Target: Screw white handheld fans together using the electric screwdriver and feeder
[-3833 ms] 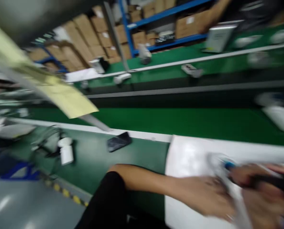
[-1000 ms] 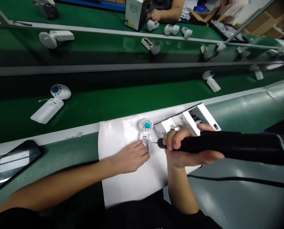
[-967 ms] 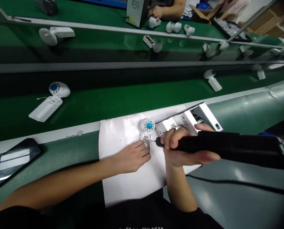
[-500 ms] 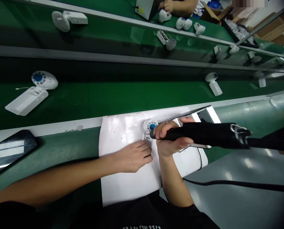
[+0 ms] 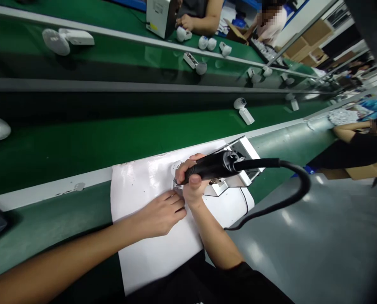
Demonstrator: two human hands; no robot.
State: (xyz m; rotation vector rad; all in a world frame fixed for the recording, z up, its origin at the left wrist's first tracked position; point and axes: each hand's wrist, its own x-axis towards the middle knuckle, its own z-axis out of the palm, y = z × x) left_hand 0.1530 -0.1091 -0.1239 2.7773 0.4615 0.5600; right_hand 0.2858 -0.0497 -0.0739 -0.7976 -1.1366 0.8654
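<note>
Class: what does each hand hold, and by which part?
Right hand: black tool, by its front end. Left hand: at the white device, grip hidden.

place: factory assembly line | signs: long green belt (image 5: 80,141), matching white units (image 5: 247,116), co-workers (image 5: 362,147), cardboard boxes (image 5: 317,33)

The right hand (image 5: 192,191) grips a black corded tool (image 5: 212,166).

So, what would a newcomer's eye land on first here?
Probably the black corded electric screwdriver in the right hand, near the centre above a white sheet, with the left hand close beside it. Next comes the wide green belt running across behind, where a two-part white device lies right of centre.
</note>
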